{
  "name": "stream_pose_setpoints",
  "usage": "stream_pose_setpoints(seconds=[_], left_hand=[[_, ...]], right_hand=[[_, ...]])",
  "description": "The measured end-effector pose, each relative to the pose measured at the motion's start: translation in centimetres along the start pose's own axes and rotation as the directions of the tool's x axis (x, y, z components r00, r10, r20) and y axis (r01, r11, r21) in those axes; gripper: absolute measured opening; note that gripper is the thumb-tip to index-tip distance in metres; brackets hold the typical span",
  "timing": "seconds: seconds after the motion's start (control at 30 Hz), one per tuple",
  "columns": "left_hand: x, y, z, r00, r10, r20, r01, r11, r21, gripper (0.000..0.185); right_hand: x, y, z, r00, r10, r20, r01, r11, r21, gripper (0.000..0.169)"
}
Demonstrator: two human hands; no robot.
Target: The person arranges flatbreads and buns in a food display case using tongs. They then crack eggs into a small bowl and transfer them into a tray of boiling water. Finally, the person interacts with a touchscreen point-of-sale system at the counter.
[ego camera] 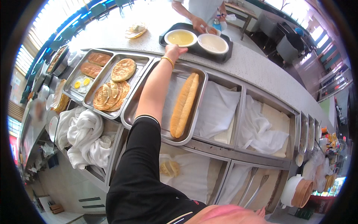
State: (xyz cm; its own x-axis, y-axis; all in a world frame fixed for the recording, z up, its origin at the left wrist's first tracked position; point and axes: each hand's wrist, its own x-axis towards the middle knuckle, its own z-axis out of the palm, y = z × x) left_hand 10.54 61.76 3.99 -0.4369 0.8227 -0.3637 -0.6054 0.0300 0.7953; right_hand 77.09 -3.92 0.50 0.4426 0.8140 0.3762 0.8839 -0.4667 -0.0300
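Observation:
My left hand [174, 51], with a yellow bangle at the wrist, reaches over the counter to the near edge of a black tray [205, 57]. It is at the rim of a white bowl of yellowish liquid [181, 38]; whether it grips bowl or tray is unclear. Beside that bowl stands another with pale liquid [213, 43]. Only some fingers of my right hand [261, 212] show at the bottom edge. Below my left forearm, a long fried dough stick [184, 106] lies in a metal pan [203, 92]. Flatbreads [123, 70] and fried eggs [82, 83] fill pans to the left.
Across the counter [251, 67], a person's hand [199, 25] is at a small dish on the tray. A wrapped flatbread [136, 30] lies farther left. White cloths [86, 128] and metal tongs [254, 187] lie in the near compartments. A bamboo steamer [302, 193] stands at right.

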Motion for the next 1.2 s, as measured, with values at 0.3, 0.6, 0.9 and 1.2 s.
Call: stream_pose_setpoints(seconds=[0.3, 0.6, 0.9, 1.2], left_hand=[[-4.9, 11.1, 0.7, 0.9, 0.435, 0.018, -0.213, 0.403, 0.89, 0.068], [-18.8, 28.8, -1.5, 0.874, 0.473, 0.111, -0.121, -0.009, 0.993, 0.075], [-24.3, 33.1, -3.4, 0.916, 0.395, 0.072, -0.074, -0.011, 0.997, 0.079], [-23.2, 34.0, -4.1, 0.889, 0.45, 0.08, -0.025, -0.128, 0.992, 0.079]], right_hand=[[0.0, 0.4, 0.6, 0.997, -0.038, -0.072, 0.032, 0.997, -0.076, 0.03], [0.9, 1.3, 2.9, 0.985, 0.09, 0.147, -0.081, 0.994, -0.067, 0.038], [1.1, -0.1, 3.4, 0.996, 0.06, 0.06, -0.063, 0.997, 0.037, 0.04], [0.4, -0.7, 1.6, 0.992, 0.111, 0.064, -0.115, 0.992, 0.057, 0.042]])
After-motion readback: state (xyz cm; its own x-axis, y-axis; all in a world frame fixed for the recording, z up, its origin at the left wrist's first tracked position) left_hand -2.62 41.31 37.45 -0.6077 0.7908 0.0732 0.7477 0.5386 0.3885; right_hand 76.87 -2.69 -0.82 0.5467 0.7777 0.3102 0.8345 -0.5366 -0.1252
